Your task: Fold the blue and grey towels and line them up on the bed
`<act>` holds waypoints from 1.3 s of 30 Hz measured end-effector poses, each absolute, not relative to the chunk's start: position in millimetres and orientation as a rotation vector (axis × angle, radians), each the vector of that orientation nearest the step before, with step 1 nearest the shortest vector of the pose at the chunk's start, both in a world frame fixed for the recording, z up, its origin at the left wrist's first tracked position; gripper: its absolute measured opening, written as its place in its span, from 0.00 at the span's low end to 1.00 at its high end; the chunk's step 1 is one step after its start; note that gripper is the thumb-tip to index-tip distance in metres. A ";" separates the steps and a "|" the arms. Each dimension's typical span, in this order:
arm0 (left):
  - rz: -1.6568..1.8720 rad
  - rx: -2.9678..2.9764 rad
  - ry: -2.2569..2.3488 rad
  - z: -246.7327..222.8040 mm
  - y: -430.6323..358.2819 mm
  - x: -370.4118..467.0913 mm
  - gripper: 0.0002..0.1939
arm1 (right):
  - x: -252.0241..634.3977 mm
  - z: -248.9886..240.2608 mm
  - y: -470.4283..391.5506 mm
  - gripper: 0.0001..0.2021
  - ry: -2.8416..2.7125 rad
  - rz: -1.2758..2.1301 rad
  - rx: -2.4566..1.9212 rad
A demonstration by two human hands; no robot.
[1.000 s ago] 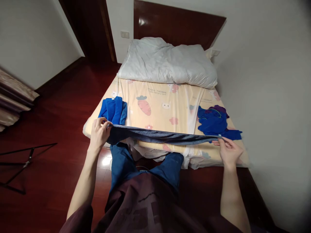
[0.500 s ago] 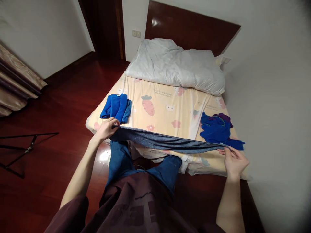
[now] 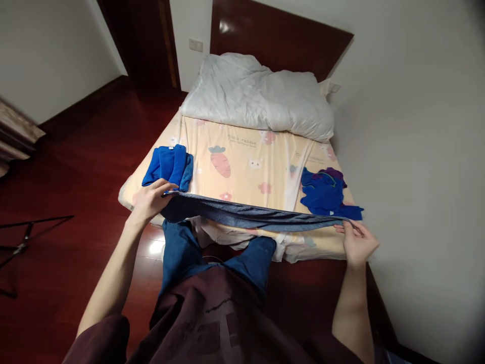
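On the bed (image 3: 280,174), one folded blue pile (image 3: 166,164), one messy blue-and-purple heap (image 3: 324,194) and one puffy white quilt (image 3: 261,96) are lying. My left hand (image 3: 152,198) and right hand (image 3: 358,244) are pinching both ends of one cloth (image 3: 246,217), which is hiding some of the bed's near end and looking long, fuzzy and dark blue.

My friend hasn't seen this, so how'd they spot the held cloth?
Find the bed. Over its near end, the left hand and right hand hold a long cloth. It's dark grey-blue, unlike the bright-blue folded clothes or blue-and-purple crumpled clothes.
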State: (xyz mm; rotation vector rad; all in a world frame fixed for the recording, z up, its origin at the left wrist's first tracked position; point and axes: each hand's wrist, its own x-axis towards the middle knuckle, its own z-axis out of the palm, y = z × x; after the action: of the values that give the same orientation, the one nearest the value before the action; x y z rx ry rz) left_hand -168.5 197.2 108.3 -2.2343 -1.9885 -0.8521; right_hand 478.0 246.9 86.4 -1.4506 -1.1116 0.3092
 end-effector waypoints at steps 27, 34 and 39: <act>-0.731 -2.665 -2.057 176.8 202.9 -196.0 0.10 | 531.5 82.5 203.2 0.18 -1.339 0.531 -1.670; -0.389 -2.892 -2.037 178.2 205.4 -211.1 0.08 | 570.0 111.5 169.6 0.13 -1.290 0.756 -1.892; -0.330 -2.812 -1.878 158.1 252.0 -204.1 0.07 | 564.5 123.3 197.7 0.18 -1.209 0.900 -1.860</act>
State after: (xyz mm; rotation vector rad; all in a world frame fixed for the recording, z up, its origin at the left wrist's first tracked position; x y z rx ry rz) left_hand -204.1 252.0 158.1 -2.8117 -1.8785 -0.3297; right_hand 564.5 197.7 123.3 -1.8601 -1.2092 0.8998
